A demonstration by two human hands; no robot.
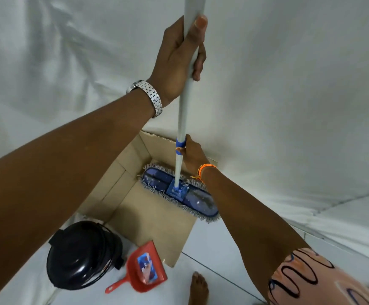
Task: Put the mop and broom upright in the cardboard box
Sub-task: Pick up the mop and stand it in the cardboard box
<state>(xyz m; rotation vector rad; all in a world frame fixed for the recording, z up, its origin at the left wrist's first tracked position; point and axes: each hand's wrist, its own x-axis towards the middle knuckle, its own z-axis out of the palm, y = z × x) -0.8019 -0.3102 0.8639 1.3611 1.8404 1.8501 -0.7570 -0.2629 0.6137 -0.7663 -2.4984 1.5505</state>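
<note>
White sheeting drapes the wall behind and the white floor [234,276] below, where an open brown cardboard box [157,219] stands. Inside it a flat mop with a blue fringed head and pale grey pole [180,137] stands nearly upright, one end of its head overhanging the box's right edge. Left hand [177,62], wearing a silver link watch, is wrapped tight around the pole high up; right hand [192,154], with an orange wrist thread, closes on the pole at its blue collar. Beside the box sit a black lidded bucket [82,255] and a red plastic dustpan [144,269]
</note>
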